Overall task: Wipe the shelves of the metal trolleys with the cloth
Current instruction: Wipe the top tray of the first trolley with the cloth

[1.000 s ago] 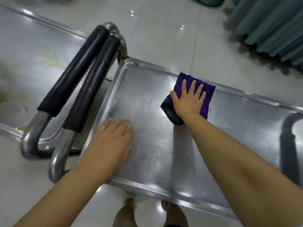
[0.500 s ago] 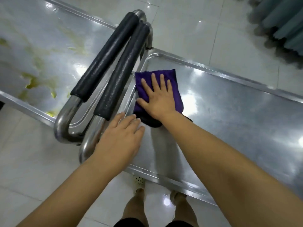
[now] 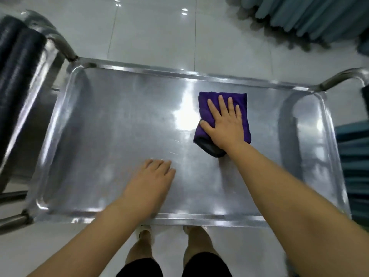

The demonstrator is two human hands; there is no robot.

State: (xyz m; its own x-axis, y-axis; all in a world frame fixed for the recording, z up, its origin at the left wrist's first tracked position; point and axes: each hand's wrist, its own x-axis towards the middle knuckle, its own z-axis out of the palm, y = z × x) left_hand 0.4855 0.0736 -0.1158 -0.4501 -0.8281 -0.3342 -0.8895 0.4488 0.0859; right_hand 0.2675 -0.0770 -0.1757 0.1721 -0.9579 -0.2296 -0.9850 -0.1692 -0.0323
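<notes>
The left grip point(image 3: 153, 176) lies flat on the trolley shelf point(image 3: 119, 126). Its fingers are straight and close together, it holds nothing, and its forearm crosses the near rim. Bare, shiny metal runs out to the left of it as far as the shelf's rounded corner.

Farther off and to the right of it is the right grip point(image 3: 225, 124). This one presses palm-down on the folded purple cloth point(image 3: 242, 100), with straight fingers slightly spread and the thumb out to the left. The cloth is pinned flat against the shelf, not bunched or pinched. It shows beyond the fingertips and on both sides of the palm, and a dark corner sticks out beside the wrist. A bright glare sits on the metal just left of the thumb.

Beyond the cloth comes a strip of bare shelf, then the raised far rim. Well to the left of the left grip, two black padded handles point(image 3: 18, 62) stand side by side past the end of the shelf, blurred. To the right of the right grip, a bare metal handle point(image 3: 343, 76) curves up from the far corner.

Past the trolley, pale glossy floor tiles point(image 3: 151, 33) stretch away. The pleated hem of a teal curtain point(image 3: 309, 15) hangs at the far right.
</notes>
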